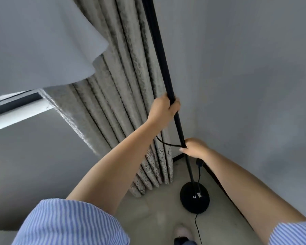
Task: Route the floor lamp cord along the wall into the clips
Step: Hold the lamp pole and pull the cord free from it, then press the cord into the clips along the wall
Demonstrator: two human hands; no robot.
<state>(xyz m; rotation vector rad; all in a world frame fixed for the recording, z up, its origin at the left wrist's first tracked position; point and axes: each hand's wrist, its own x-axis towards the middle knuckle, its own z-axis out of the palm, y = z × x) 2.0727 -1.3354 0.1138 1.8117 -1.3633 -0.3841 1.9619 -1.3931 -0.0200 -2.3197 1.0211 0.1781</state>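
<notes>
Left hand (163, 110) wrapped around black lamp pole (162, 68) partway up | right hand (194, 147) lower, pinching black cord (168, 143) against the pole | cord looped left toward curtain (124, 85), then down past round base (194, 197) onto floor (157, 209) | room corner, grey wall (245, 68) behind.

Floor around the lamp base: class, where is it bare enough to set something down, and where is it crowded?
Bare floor lies between the curtain hem, the base and the foot. Crowded: the corner behind the base, where pole, cord and both hands meet. The cord also trails beside the foot.
</notes>
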